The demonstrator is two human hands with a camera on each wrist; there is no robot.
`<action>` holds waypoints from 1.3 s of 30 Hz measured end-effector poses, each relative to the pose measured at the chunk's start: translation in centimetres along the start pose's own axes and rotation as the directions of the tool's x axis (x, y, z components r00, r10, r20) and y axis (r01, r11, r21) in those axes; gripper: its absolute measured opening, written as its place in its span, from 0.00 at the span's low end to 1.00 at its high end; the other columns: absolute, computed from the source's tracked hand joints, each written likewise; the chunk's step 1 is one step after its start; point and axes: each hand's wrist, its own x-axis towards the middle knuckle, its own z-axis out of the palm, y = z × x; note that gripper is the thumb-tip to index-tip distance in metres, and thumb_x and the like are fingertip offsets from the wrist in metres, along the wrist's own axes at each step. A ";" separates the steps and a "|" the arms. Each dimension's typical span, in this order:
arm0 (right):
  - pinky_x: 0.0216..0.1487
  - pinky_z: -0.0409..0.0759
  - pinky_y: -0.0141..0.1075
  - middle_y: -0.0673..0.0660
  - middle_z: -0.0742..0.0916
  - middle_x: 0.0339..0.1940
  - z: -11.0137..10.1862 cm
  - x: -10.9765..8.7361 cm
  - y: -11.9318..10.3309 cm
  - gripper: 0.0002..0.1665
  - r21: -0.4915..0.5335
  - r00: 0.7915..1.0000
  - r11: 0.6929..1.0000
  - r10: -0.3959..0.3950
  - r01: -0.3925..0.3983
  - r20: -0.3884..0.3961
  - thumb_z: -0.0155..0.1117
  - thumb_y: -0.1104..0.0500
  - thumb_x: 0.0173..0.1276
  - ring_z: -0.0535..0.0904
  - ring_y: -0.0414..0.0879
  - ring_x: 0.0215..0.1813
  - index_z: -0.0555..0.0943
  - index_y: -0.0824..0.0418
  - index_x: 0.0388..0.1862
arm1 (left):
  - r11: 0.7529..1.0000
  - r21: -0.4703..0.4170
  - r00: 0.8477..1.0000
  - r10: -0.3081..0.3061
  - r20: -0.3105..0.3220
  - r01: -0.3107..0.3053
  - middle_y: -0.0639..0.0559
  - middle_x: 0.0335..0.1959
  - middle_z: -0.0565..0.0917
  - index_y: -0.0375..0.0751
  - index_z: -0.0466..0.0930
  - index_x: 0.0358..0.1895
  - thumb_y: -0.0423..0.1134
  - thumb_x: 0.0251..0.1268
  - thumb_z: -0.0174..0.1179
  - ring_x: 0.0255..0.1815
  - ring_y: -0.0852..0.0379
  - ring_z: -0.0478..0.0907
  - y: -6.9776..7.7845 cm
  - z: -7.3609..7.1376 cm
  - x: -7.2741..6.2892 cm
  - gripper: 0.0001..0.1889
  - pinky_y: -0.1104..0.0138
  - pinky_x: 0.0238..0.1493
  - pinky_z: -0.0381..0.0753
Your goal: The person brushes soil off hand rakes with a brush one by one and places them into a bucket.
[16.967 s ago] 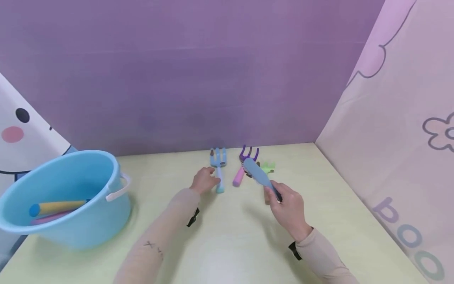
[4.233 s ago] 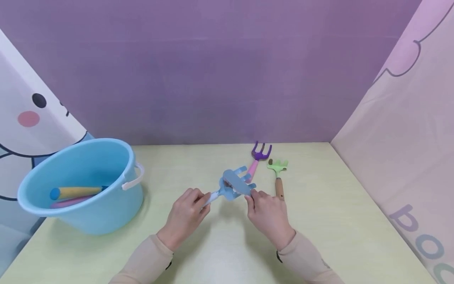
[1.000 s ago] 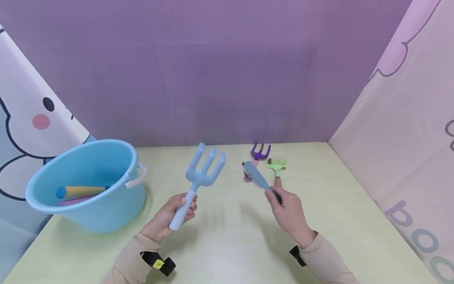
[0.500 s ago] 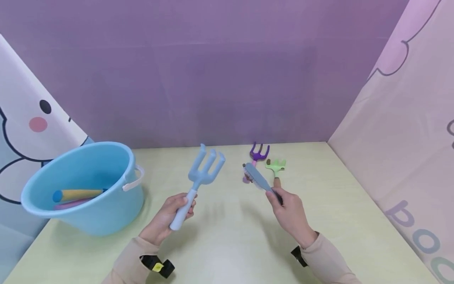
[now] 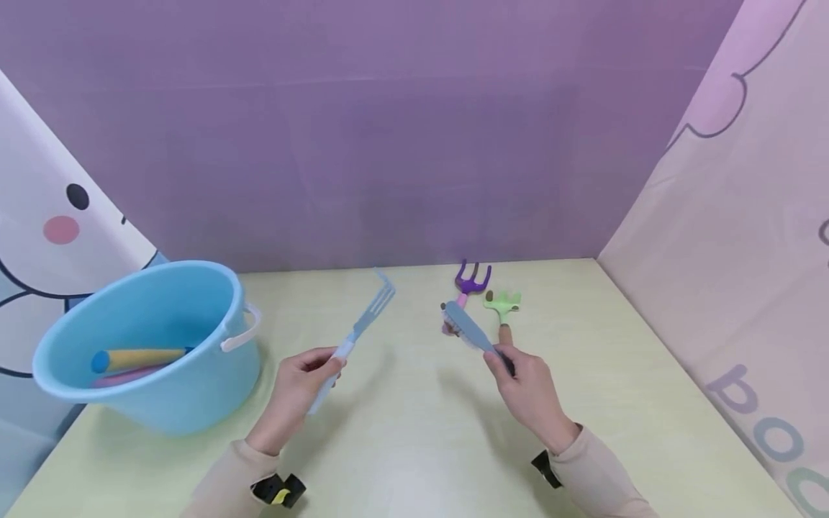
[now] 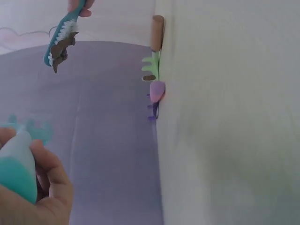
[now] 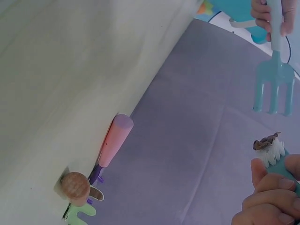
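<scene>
My left hand (image 5: pixel 291 392) grips the pale handle of a light blue garden hand fork (image 5: pixel 368 316), raised above the table with its tines up and seen nearly edge-on. In the right wrist view the broad face of the fork (image 7: pixel 275 70) shows plain blue. My right hand (image 5: pixel 527 385) holds a blue scrubbing brush (image 5: pixel 469 327) by its dark handle, apart from the fork. Brown clumps (image 6: pixel 62 49) cling to its white bristles (image 6: pixel 70 28). Behind the brush lie a purple hand fork (image 5: pixel 473 285) with a pink handle and a green one (image 5: pixel 502 306) with a wooden handle, both brown-spotted.
A large light blue bucket (image 5: pixel 194 403) with a white handle (image 5: pixel 241 337) stands on the table at the left. Inside lie a yellow-handled tool (image 5: pixel 145 359) and something pink (image 5: pixel 129 376). A purple backdrop (image 5: pixel 414 144) rises along the table's far edge.
The blue fork lay brown-spotted on the table, then was lifted and met the brush. Since then the two have parted, and my left hand has just turned the fork edge-on. The right hand stays put.
</scene>
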 end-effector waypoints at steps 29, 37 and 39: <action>0.15 0.61 0.29 0.47 0.67 0.12 -0.7 -0.1 0.7 0.11 -0.052 0.999 0.998 0.032 -0.032 -0.005 0.56 0.57 0.67 0.58 0.34 0.14 0.81 0.64 0.37 | 0.350 0.772 0.257 0.934 -0.247 -0.531 0.36 0.24 0.79 0.29 0.84 0.35 0.56 0.57 0.53 0.24 0.44 0.71 5.6 -9.5 -4.5 0.28 0.90 0.48 0.60; 0.16 0.61 0.29 0.47 0.67 0.12 -0.7 0.0 0.9 0.11 -0.061 0.999 0.998 0.034 -0.034 -0.006 0.55 0.56 0.67 0.57 0.34 0.14 0.81 0.63 0.36 | 0.379 0.898 0.488 0.841 -0.234 -0.222 0.31 0.32 0.73 0.22 0.79 0.38 0.55 0.67 0.44 0.31 0.37 0.67 5.8 -15.9 -6.0 0.33 0.73 0.31 0.56; 0.16 0.61 0.29 0.47 0.68 0.12 -0.7 0.1 0.9 0.12 -0.059 1.000 0.998 0.028 -0.028 -0.007 0.55 0.56 0.68 0.58 0.34 0.14 0.81 0.62 0.35 | 0.419 0.896 0.564 0.780 -0.270 -0.149 0.29 0.35 0.70 0.19 0.77 0.41 0.43 0.68 0.50 0.36 0.36 0.65 5.6 -17.3 -5.7 0.22 0.68 0.32 0.57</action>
